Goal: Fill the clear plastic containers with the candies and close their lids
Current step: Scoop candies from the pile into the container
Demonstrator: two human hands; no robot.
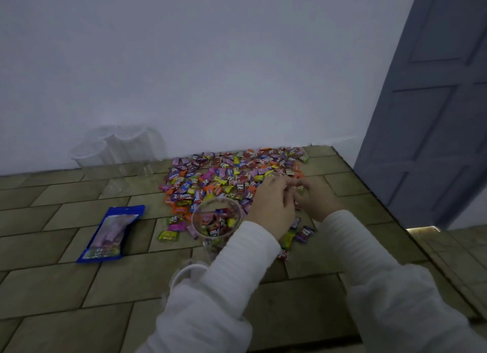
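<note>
Head view: left hand [271, 207] and right hand [316, 197] meet over the candies [224, 173], fingers curled; what they clamp cannot be told. Gather small handfuls; drop them squarely into the open container [216, 220] just beside the left wrist.

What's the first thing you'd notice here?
A big colourful heap of wrapped candies spread over the tiled surface by the white wall. Both hands reach into its near right side, beside a clear container partly filled with candies.
</note>
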